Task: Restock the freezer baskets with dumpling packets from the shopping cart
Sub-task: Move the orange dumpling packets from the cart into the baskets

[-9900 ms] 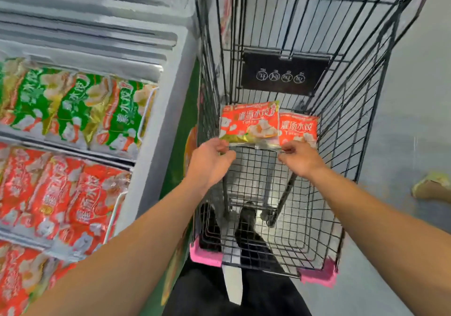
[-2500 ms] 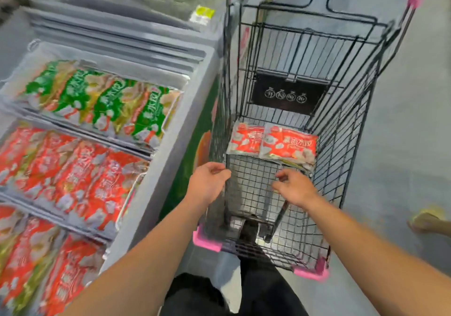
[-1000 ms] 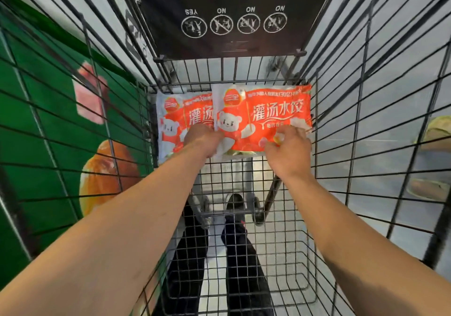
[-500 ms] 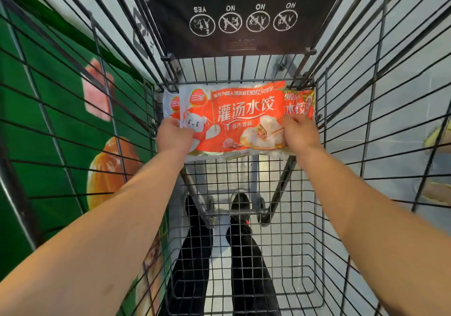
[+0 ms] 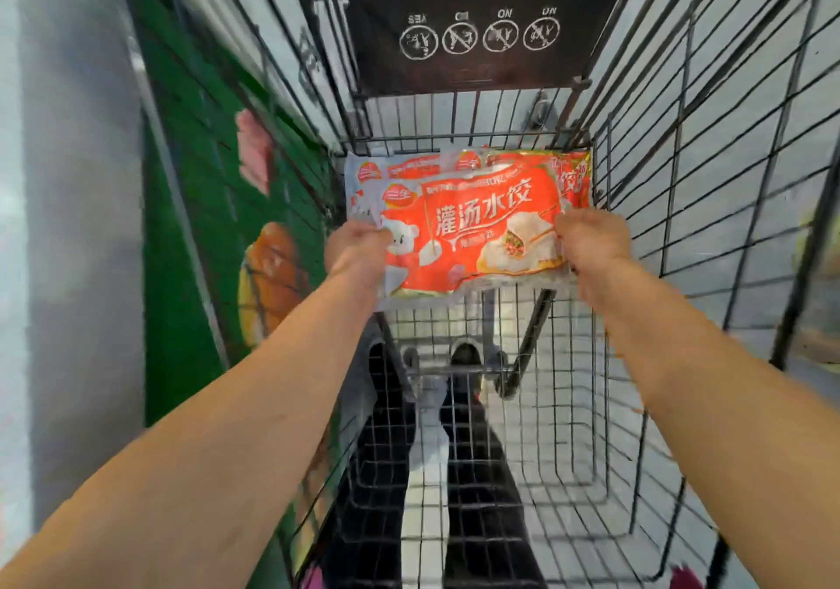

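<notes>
I am reaching deep into the black wire shopping cart [image 5: 682,188]. A stack of red dumpling packets [image 5: 472,229] is lifted off the cart floor near its far end. My left hand [image 5: 357,249] grips the stack's left edge and my right hand [image 5: 591,243] grips its right edge. More red packets [image 5: 570,174] of the same kind show behind and beside the top one; I cannot tell whether they are part of the held stack. The freezer baskets are out of view.
The freezer's green side panel [image 5: 200,224] with food pictures runs along the cart's left side. A black child-seat flap [image 5: 472,20] with warning icons closes the cart's far end. Dark trouser legs [image 5: 472,475] show through the cart floor.
Over the last second both hands closed on the packets' edges and raised the stack slightly toward me. The view has shifted a little to the right.
</notes>
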{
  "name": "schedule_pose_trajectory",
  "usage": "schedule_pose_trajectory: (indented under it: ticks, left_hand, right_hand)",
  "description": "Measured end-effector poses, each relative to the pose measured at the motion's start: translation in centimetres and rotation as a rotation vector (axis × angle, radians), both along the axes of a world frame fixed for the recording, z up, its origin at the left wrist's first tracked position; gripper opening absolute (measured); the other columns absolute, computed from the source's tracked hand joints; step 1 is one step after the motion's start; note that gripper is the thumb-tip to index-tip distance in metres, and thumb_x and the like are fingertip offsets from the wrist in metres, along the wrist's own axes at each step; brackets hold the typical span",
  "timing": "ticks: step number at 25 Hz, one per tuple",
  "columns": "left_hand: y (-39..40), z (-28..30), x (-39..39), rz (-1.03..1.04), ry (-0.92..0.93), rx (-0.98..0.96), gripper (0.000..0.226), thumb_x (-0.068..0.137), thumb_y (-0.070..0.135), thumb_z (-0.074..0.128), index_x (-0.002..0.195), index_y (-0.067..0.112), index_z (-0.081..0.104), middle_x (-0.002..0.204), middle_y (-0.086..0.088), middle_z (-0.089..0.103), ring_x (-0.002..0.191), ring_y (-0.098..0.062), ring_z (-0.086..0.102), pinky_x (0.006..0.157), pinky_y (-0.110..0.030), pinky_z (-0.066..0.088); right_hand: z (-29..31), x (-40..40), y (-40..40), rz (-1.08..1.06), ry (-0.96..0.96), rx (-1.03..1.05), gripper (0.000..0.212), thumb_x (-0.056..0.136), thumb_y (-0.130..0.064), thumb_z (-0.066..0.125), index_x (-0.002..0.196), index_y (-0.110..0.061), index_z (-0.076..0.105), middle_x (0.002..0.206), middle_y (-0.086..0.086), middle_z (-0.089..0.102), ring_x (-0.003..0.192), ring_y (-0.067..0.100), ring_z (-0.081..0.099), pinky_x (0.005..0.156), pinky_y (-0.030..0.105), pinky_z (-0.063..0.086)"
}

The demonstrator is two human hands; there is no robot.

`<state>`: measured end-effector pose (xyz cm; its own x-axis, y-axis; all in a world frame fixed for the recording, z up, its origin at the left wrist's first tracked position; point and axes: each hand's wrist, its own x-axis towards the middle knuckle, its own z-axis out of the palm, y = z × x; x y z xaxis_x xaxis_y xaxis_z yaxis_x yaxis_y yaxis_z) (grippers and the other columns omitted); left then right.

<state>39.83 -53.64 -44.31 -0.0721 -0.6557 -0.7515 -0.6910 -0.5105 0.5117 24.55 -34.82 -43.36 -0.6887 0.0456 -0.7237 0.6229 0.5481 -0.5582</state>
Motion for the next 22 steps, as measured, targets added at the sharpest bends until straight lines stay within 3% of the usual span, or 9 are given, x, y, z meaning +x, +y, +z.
schedule_pose_trajectory:
  ticks: [1, 3, 5, 7, 10, 17, 19, 22]
  left_hand:
    - [0.3, 2.1, 0.8, -0.051, 0.014, -0.012, 0.01, 0.078, 0.016, 0.071, 0.074, 0.022, 0.064, 0.087, -0.002, 0.069, 0.08, -0.022, 0.067, 0.078, -0.032, 0.057]
    - [0.8, 6.3, 2.4, -0.117, 0.07, -0.041, 0.016, 0.08, 0.014, 0.07, 0.07, 0.023, 0.061, 0.076, 0.001, 0.06, 0.071, -0.018, 0.058, 0.065, -0.024, 0.046]
    - [1.0, 10.1, 4.1, -0.108, 0.143, -0.045, 0.021, 0.08, 0.011, 0.069, 0.066, 0.023, 0.058, 0.071, 0.002, 0.055, 0.072, -0.019, 0.053, 0.062, -0.024, 0.04]
    - [1.0, 13.8, 5.8, -0.055, 0.201, -0.034, 0.021, 0.075, 0.012, 0.07, 0.06, 0.022, 0.059, 0.075, -0.003, 0.065, 0.078, -0.025, 0.063, 0.07, -0.029, 0.05]
    - [0.8, 19.7, 8.5, -0.01, 0.263, -0.012, 0.018, 0.073, 0.018, 0.07, 0.058, 0.022, 0.061, 0.082, -0.011, 0.074, 0.082, -0.033, 0.072, 0.076, -0.048, 0.06]
    - [3.0, 30.2, 17.1, 0.164, 0.349, -0.258, 0.024, 0.081, 0.01, 0.069, 0.062, 0.016, 0.055, 0.065, -0.006, 0.063, 0.068, -0.025, 0.064, 0.07, -0.04, 0.055]
    - [4.1, 32.4, 20.5, 0.194, 0.351, -0.351, 0.025, 0.08, 0.012, 0.07, 0.06, 0.018, 0.056, 0.064, -0.004, 0.062, 0.069, -0.024, 0.062, 0.073, -0.044, 0.055]
    - [5.7, 35.3, 25.5, 0.325, 0.378, -0.384, 0.024, 0.076, 0.016, 0.071, 0.057, 0.02, 0.058, 0.076, -0.016, 0.067, 0.081, -0.034, 0.069, 0.082, -0.053, 0.055]
  right_hand:
    - [1.9, 0.6, 0.4, 0.025, 0.013, 0.034, 0.011, 0.087, -0.017, 0.058, 0.086, -0.016, 0.069, 0.088, 0.006, 0.072, 0.076, 0.022, 0.068, 0.057, 0.031, 0.058]
    - [5.3, 1.6, 1.1, 0.154, 0.07, 0.121, 0.017, 0.082, -0.025, 0.059, 0.086, -0.015, 0.072, 0.092, 0.007, 0.074, 0.082, 0.025, 0.068, 0.073, 0.039, 0.059]
    - [9.1, 2.6, 1.4, 0.191, 0.134, 0.119, 0.02, 0.081, -0.025, 0.058, 0.082, -0.012, 0.072, 0.084, 0.006, 0.073, 0.075, 0.023, 0.068, 0.068, 0.035, 0.058]
    - [12.6, 3.8, 1.6, 0.166, 0.136, 0.043, 0.014, 0.084, -0.02, 0.059, 0.076, -0.015, 0.069, 0.082, 0.004, 0.071, 0.073, 0.02, 0.066, 0.065, 0.029, 0.055]
    - [17.8, 6.4, 1.4, 0.105, 0.127, -0.102, 0.017, 0.09, -0.012, 0.058, 0.077, -0.019, 0.065, 0.087, 0.003, 0.071, 0.086, 0.023, 0.068, 0.079, 0.038, 0.057]
    - [27.6, 11.4, -0.4, 0.311, 0.126, -0.32, 0.015, 0.092, -0.006, 0.06, 0.082, -0.012, 0.069, 0.085, 0.009, 0.073, 0.076, 0.021, 0.07, 0.072, 0.037, 0.059]
    - [29.3, 13.0, -1.0, 0.374, 0.105, -0.376, 0.007, 0.088, -0.007, 0.063, 0.087, -0.008, 0.071, 0.087, 0.013, 0.074, 0.08, 0.026, 0.071, 0.078, 0.043, 0.059]
    - [31.7, 15.8, -2.4, 0.459, 0.1, -0.432, 0.013, 0.085, -0.006, 0.066, 0.096, -0.004, 0.071, 0.09, 0.017, 0.074, 0.086, 0.033, 0.072, 0.081, 0.052, 0.058]
